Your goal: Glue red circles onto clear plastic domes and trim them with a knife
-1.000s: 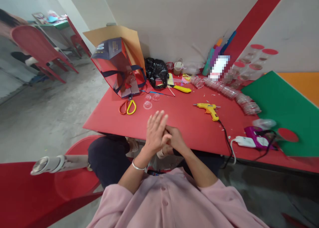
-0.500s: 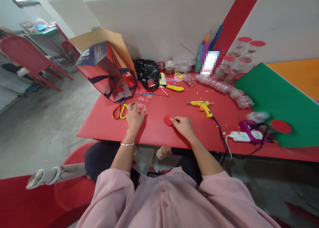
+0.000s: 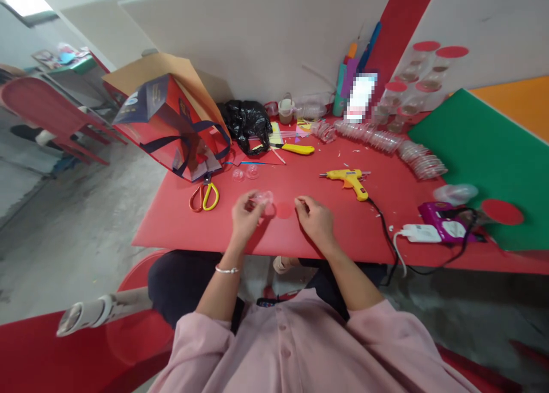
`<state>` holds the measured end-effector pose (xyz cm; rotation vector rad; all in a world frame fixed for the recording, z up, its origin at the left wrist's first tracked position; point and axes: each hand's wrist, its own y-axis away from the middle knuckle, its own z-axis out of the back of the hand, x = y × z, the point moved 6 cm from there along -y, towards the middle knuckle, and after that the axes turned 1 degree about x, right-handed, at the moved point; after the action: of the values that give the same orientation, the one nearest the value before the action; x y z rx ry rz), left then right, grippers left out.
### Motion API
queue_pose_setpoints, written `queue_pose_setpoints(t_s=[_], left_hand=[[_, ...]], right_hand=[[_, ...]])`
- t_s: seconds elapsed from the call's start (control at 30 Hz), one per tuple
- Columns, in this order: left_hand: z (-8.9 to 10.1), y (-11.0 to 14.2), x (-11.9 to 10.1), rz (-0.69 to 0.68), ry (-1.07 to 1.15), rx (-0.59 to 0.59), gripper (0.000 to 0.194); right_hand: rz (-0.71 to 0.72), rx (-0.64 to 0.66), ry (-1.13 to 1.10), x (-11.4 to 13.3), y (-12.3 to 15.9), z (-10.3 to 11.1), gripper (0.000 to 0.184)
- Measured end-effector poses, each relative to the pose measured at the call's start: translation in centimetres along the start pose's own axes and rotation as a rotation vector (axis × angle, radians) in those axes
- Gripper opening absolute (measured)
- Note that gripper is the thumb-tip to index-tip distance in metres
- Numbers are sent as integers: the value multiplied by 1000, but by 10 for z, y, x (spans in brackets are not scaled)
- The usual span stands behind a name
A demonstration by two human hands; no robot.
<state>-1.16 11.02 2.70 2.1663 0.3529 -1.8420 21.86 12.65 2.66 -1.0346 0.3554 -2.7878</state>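
My left hand [image 3: 246, 215] is closed on a small clear plastic dome [image 3: 263, 197], held just above the red table [image 3: 334, 221]. A small red paper disc [image 3: 283, 210] lies flat on the table between my hands. My right hand [image 3: 315, 218] rests beside the disc with fingers curled and pinched at its right edge. Two more clear domes [image 3: 245, 173] sit farther back, near the red-and-yellow scissors [image 3: 205, 196].
A yellow glue gun [image 3: 348, 181] with a black cord lies right of my hands. A red bag [image 3: 171, 127], a black plastic bag [image 3: 246, 121], a yellow knife [image 3: 295, 149], rows of clear lids [image 3: 386, 144], jars [image 3: 414, 81], green foam sheet [image 3: 484, 153] and a power strip [image 3: 422, 233] ring the table.
My hands came apart from a clasp at the table's edge. The left reached to the domes, picked one up and brought it back toward the red disc. The right stayed by the disc.
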Motion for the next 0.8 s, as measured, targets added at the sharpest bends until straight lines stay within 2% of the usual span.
queue_pose_setpoints(t_s=[0.1, 0.2, 0.3, 0.4, 0.47, 0.53, 0.63, 0.77, 0.8], left_hand=[[-39, 43, -4, -116, -99, 151, 41], [-51, 63, -6, -156, -122, 185, 42], [-38, 61, -6, -147, -76, 97, 45], [-20, 51, -2, -63, 80, 28, 53], [-13, 45, 1, 17, 197, 43, 50], [-9, 41, 2, 87, 313, 63, 47], [-6, 39, 3, 166, 460, 82, 42], [-15, 46, 6, 229, 528, 135, 42], [-19, 49, 7, 240, 522, 155, 42]], right_hand=[[58, 73, 9, 19, -2, -3, 45], [104, 148, 47, 33, 0, -2, 46], [185, 218, 39, 47, 11, -1, 43], [276, 260, -73, 60, 26, 3, 39], [263, 236, -134, 62, 33, 9, 39], [196, 190, -139, 57, 36, 17, 49], [131, 138, -135, 47, 36, 27, 60], [132, 135, -298, 43, 37, 29, 42], [133, 135, -334, 45, 38, 27, 43]])
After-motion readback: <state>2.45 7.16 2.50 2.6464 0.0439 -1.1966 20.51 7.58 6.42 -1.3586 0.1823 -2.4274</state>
